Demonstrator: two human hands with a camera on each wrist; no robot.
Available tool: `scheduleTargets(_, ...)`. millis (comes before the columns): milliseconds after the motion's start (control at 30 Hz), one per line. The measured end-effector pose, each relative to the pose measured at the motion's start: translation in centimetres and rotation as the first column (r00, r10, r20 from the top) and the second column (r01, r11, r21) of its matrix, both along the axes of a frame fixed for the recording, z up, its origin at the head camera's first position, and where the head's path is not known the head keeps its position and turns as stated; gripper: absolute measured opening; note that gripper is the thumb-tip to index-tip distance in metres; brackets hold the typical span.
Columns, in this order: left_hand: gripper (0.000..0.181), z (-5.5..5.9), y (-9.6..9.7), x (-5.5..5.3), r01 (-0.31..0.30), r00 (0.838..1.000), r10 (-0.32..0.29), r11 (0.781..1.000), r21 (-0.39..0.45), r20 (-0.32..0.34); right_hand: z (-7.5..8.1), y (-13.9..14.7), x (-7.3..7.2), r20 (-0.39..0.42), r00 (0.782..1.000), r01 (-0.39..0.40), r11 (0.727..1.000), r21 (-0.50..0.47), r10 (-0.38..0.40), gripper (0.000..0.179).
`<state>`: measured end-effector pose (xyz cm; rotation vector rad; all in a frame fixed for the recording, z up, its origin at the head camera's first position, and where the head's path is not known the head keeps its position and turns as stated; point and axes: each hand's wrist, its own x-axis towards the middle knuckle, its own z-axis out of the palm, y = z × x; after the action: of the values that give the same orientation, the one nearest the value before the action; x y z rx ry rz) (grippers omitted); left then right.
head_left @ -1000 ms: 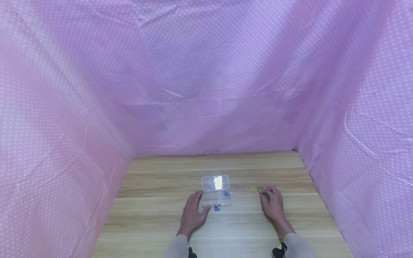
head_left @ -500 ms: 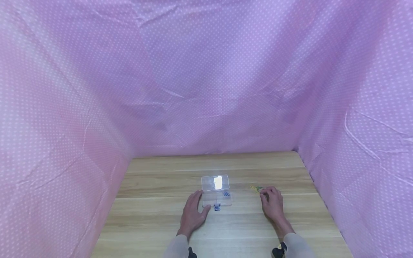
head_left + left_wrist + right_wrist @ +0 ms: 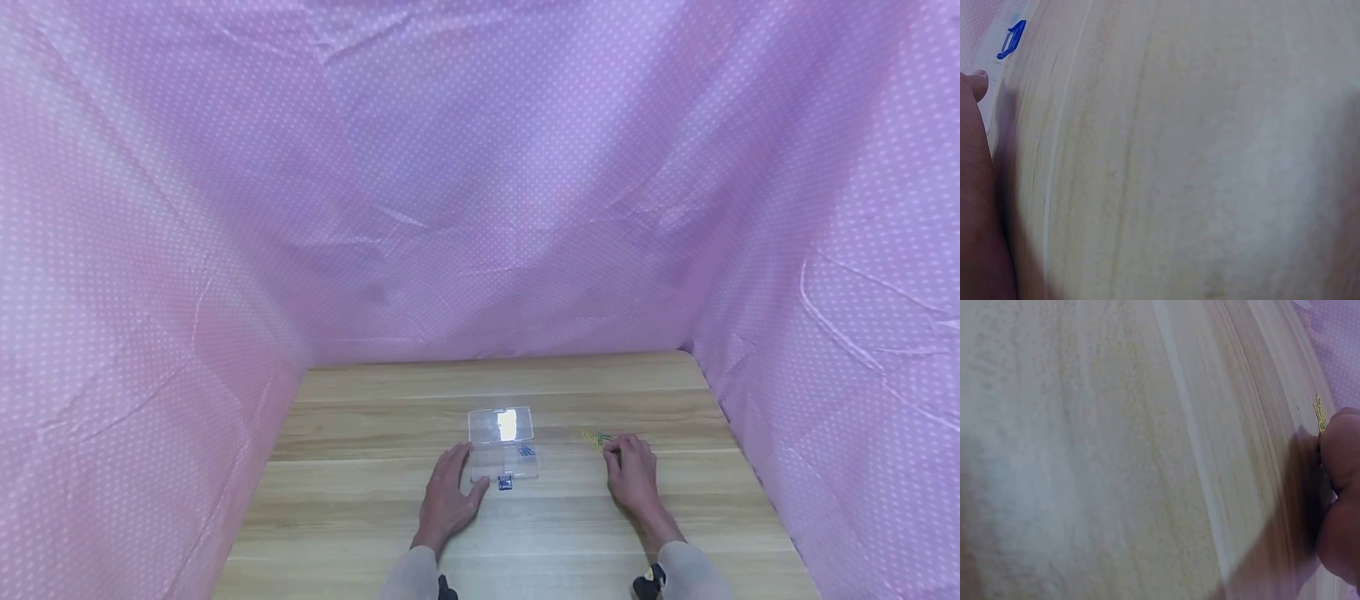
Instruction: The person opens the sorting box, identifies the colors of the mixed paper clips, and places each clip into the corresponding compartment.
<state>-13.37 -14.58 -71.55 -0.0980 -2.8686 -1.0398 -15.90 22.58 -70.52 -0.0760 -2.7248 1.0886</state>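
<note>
A clear plastic box [image 3: 487, 460] lies with its lid [image 3: 486, 427] swung back on the wooden table. Several blue paper clips [image 3: 527, 451] lie in its back right compartment, and a blue latch [image 3: 1012, 39] sits on its front edge. My left hand [image 3: 447, 500] rests at the box's left end, fingers extended to the back corner and thumb at the front edge. To the right, my right hand [image 3: 634, 477] has bent fingers at a small pile of yellow and green paper clips [image 3: 592, 438]; whether it pinches one is hidden.
The wooden table [image 3: 360, 467] is bounded by pink dotted cloth [image 3: 487, 275] at the back and both sides. Bare wood lies between the box and the right hand. A dark strap piece [image 3: 649, 582] sits at the right wrist.
My right hand shifts very slightly at the paper clips. The left hand, the box and its lid stay where they were.
</note>
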Motion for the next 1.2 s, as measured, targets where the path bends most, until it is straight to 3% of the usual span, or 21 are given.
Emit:
scheduleTargets(733, 0.075, 0.3, 0.0, 0.0, 0.003, 1.0, -0.003, 1.0, -0.005, 0.015, -0.6, 0.1, 0.3, -0.095, 0.995, -0.004, 0.999, 0.043, 0.008, 0.011)
scheduleTargets(1200, 0.075, 0.4, 0.0, 0.0, -0.001, 1.0, 0.001, 1.0, 0.012, 0.01, 0.5, -0.2, 0.6, -0.025, 1.0, -0.008, 1.0, 0.03, 0.009, 0.009)
